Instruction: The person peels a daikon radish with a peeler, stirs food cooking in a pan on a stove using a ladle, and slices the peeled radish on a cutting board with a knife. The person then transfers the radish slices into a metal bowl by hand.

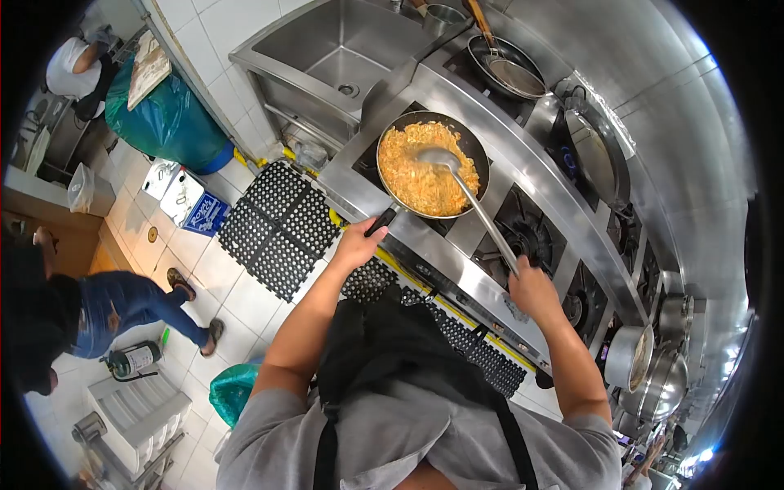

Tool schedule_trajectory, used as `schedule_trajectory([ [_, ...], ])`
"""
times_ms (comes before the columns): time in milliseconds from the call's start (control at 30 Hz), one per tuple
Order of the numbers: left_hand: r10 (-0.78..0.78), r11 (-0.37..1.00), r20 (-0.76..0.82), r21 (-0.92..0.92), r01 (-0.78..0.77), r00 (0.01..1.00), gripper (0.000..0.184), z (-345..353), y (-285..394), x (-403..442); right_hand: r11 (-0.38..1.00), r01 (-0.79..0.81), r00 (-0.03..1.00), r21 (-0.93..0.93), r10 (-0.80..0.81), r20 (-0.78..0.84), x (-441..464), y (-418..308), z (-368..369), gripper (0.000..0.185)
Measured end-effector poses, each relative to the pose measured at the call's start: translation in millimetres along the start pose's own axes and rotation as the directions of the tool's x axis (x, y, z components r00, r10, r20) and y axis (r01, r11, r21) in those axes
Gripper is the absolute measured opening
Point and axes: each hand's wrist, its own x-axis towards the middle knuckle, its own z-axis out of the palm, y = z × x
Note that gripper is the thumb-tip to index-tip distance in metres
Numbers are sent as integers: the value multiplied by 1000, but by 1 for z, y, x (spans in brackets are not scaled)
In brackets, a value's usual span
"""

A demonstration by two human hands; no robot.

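A frying pan (483,157) full of orange-yellow food (408,167), which looks like rice, sits on the near row of the stove. My left hand (359,247) is closed round the pan's black handle. In my right hand (535,287) is the long metal handle of a ladle (482,214). The ladle's bowl rests in the food near the pan's middle. To the right of the pan is a bare burner (524,233).
A steel sink (314,61) adjoins the stove at upper left. Behind are another pan (508,67) and a wok (592,151); a pot (629,357) stands right. Black mats (278,224) cover the floor. One person (131,314) is at left, another (77,69) farther back.
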Motion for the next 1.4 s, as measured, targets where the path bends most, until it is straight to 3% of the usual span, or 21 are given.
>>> schedule_trajectory([
  [133,-102,995,13,22,102,995,41,-3,13,-8,990,-107,990,-95,114,78,-20,15,13,27],
  [233,-75,997,28,-2,75,997,41,-3,13,-7,995,-63,997,-75,67,49,-2,29,30,29],
  [333,-61,998,20,-20,62,998,40,-1,9,-8,996,22,1000,86,-21,-12,-9,24,-3,30],
  [433,-90,996,18,-17,90,996,42,0,13,-7,997,-70,997,19,70,-14,-41,17,-31,30],
  [533,-73,997,33,-26,74,997,42,-1,14,-9,992,-119,991,-48,122,58,-25,5,8,30],
  [600,-51,999,34,-4,51,998,41,-1,15,-11,995,-97,994,-17,98,51,-4,10,27,29],
  [667,-31,999,19,18,31,999,40,-2,15,-11,992,57,998,115,-55,-17,9,12,17,29],
  [800,-24,999,41,-42,25,999,39,-1,10,-4,992,4,997,123,6,-80,-8,3,-17,29],
  [867,-4,1000,33,-30,5,999,40,-2,6,-9,992,-1,993,127,16,-114,-2,-4,-1,31],
  [933,-60,994,57,-84,64,997,40,-2,14,-10,1000,-26,998,15,27,-64,20,-7,22,31],
  [1000,-78,993,66,-85,84,995,40,-1,10,-7,1000,23,999,3,-22,-33,39,-8,20,30],
  [1067,-36,994,53,-103,41,998,41,-1,11,-8,991,71,997,115,-72,9,39,-10,-6,28],
  [1133,-54,993,54,-98,59,997,41,-2,13,-8,990,107,993,93,-103,-51,26,-3,-8,27],
  [1233,-61,995,47,-78,65,997,41,-2,8,-9,997,-38,999,63,40,-33,10,1,3,28],
  [1333,-34,998,49,-57,37,998,40,0,11,-8,997,42,999,71,-40,-27,29,17,44,28],
  [1400,-87,994,49,-59,90,995,40,-2,21,-13,993,61,997,104,-56,-52,30,12,19,28],
])
